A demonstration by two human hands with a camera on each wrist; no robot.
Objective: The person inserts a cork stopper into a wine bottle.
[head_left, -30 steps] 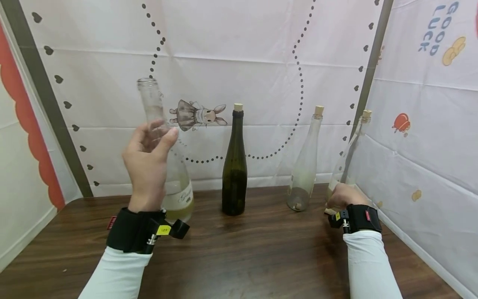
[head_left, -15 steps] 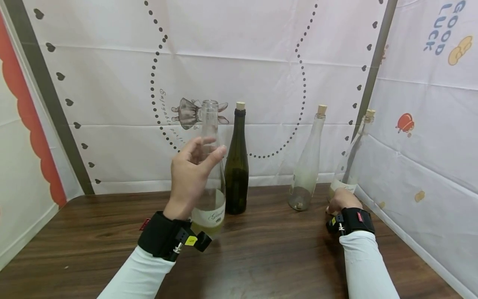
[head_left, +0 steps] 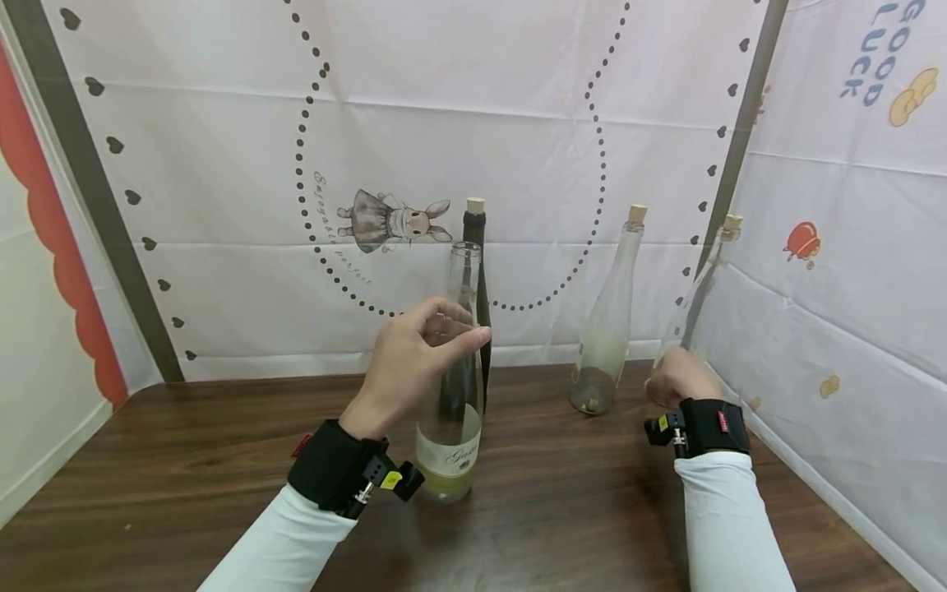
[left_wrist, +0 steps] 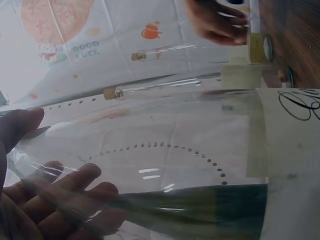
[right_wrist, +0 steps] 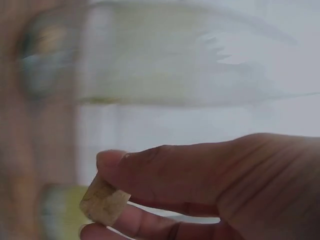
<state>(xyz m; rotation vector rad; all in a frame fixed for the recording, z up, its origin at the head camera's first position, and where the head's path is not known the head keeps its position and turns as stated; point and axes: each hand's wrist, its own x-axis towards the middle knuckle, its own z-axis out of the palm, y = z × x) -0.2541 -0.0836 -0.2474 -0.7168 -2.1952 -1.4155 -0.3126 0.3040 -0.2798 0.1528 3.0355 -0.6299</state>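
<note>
The left hand (head_left: 414, 349) is reaching up from a raised wrist, fingers and thumb curling round the neck of an uncorked clear bottle (head_left: 453, 411) standing upright on the table (head_left: 185, 460), just in front of a dark corked bottle (head_left: 473, 238). The right hand (head_left: 676, 378) is hovering low at the far right, thumb and forefinger pinching a cork (right_wrist: 105, 202).

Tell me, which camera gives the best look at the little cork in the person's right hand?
The right wrist view: the cork fills the foreground, pinched between thumb and finger of the right hand. In the head view that hand hides it. The left wrist view shows the hand only far off, with no cork to be made out.
</note>
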